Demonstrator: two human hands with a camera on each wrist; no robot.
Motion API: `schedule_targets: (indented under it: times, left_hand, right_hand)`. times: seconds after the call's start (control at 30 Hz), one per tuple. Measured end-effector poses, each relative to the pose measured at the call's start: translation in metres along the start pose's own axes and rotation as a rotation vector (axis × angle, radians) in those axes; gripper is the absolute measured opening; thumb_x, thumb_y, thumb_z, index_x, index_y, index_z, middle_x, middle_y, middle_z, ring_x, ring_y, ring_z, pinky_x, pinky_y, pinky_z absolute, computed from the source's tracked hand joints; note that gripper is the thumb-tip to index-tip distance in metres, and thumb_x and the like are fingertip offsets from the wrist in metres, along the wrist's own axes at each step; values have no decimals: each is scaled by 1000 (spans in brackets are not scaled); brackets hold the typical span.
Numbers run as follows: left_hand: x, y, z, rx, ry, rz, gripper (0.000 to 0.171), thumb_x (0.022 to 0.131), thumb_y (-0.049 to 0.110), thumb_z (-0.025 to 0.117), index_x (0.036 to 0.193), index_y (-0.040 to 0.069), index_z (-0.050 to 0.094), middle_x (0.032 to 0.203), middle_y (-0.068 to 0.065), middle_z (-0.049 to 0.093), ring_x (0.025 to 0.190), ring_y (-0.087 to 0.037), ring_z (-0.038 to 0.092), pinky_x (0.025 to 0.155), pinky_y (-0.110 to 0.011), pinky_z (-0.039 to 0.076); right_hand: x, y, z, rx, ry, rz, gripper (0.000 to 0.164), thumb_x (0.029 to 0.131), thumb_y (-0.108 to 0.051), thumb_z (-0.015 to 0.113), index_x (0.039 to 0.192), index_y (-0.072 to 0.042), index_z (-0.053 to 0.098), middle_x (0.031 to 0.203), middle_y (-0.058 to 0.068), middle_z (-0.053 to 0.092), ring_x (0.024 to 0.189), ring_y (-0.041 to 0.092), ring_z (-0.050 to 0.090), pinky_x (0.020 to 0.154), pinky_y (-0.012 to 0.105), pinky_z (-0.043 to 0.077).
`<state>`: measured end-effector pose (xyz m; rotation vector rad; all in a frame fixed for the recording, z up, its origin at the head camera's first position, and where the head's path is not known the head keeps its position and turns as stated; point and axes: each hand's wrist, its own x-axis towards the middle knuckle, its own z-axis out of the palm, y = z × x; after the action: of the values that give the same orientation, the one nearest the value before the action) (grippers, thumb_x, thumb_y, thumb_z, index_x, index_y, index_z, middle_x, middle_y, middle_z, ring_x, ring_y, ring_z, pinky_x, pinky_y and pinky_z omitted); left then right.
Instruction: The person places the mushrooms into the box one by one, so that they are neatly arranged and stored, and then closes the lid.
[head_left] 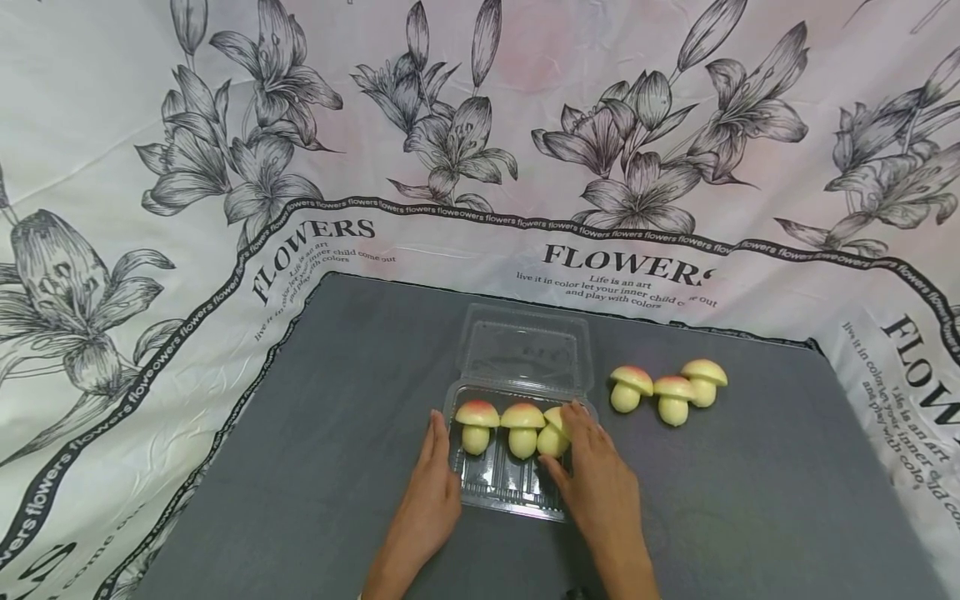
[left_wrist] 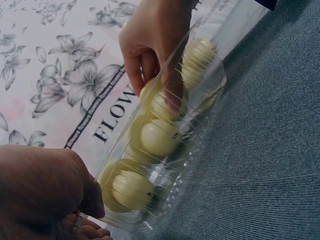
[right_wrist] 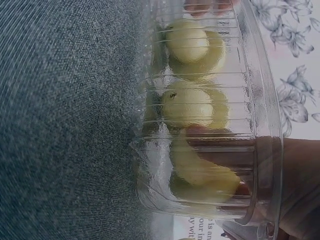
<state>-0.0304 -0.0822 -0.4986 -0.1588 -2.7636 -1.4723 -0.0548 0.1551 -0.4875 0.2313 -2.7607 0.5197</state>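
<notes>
A clear plastic clamshell box (head_left: 510, 492) lies on the dark table with its lid (head_left: 525, 346) folded back. Inside, two toy mushrooms with yellow stems and red-tinged caps stand side by side: the left mushroom (head_left: 476, 427) and the middle mushroom (head_left: 522, 431). My right hand (head_left: 603, 483) reaches over the right wall and pinches a third mushroom (head_left: 553, 433), tilted beside the middle one; its cap is partly hidden by fingers. At the left side, my left hand (head_left: 423, 492) holds the box's rim between thumb and fingers, seen in the left wrist view.
Right of the box, three more mushrooms sit on the table: a left one (head_left: 631, 388), a front one (head_left: 673, 400) and a back one (head_left: 704, 382). A white flower-printed cloth (head_left: 450, 242) hangs behind the table (head_left: 315, 433). A small dark object (head_left: 575, 593) shows at the front edge.
</notes>
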Motion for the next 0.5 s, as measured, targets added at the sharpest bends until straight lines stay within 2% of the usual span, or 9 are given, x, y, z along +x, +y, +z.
schedule_targets:
  times: [0.5]
  left_hand:
    - [0, 0, 0, 2, 2, 9, 74, 100, -13, 45, 165, -9, 11, 174, -26, 8, 158, -38, 20, 119, -56, 34]
  right_hand:
    - [0, 0, 1, -4, -46, 1, 88, 80, -27, 95, 155, -7, 53, 158, 15, 53, 131, 45, 61, 90, 60, 58]
